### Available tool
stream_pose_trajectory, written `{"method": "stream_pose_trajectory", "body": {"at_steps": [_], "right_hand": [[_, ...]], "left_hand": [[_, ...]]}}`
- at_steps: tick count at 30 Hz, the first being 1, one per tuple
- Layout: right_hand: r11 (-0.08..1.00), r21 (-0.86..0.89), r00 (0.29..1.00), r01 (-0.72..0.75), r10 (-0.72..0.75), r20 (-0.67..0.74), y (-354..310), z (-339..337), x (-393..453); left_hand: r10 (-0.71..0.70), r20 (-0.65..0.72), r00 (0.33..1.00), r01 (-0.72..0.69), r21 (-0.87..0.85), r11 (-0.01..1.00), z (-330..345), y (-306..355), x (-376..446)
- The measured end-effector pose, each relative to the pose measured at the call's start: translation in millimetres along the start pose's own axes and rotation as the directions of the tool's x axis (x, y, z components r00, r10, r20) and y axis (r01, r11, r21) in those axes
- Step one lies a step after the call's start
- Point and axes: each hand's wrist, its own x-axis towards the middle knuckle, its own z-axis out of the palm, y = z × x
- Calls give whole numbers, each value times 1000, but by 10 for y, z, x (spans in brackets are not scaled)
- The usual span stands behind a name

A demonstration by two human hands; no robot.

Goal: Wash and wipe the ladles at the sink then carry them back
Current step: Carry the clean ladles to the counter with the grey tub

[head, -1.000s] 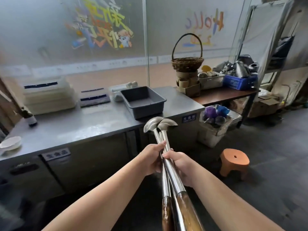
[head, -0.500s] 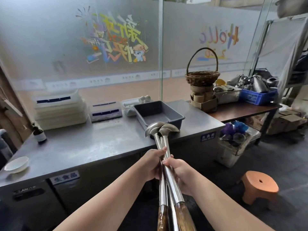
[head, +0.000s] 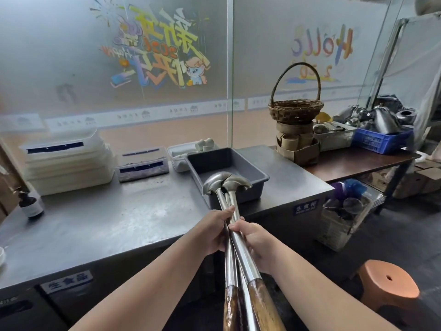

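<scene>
We are standing at the steel surface [head: 107, 225], facing the frosted glass partition [head: 167, 68]. On the surface the grey tub [head: 259, 174] is sitting near the right end, with stacked white containers [head: 66, 163] well to its left.

We are holding the ladles [head: 226, 185] bundled together out in front of us, above the front edge of the surface. No sink is in view, so we are judging this to be the carry-back leg, though we cannot confirm the wash.

Orientation: the long axes are running near-parallel, from the wooden grips [head: 260, 306] at the bottom of the view, closest to us, up and away to the bowls. The bowls are pointing forward, domed backs up, overlapping the near rim of the grey tub in this view; contact with it cannot be told.

The left hand [head: 214, 231] is curled around the steel shafts. The right hand [head: 254, 242] is gripping them just behind, the two touching.

For a clean set-down we are advising: keep both grips tight so wet shafts are not sliding, keep the bowls level, lower bowls first.
</scene>
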Motion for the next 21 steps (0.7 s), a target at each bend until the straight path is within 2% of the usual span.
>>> {"method": "stream_pose_trajectory", "body": {"at_steps": [6,11,21], "right_hand": [[998,-69,998,-10,14,63,-540,-381,781],[994,-93,992,-50,60,113,-943,-681,1456],[981,-32,978,-192,194,72,-1280,-965,2923]], "left_hand": [[37,-72,997,-40,-32,999,-24,429,881],[16,-125,992,-24,-65,998,-46,816,1487],[-77,-122,990,54,-181,982,-540,1208,2837]]}}
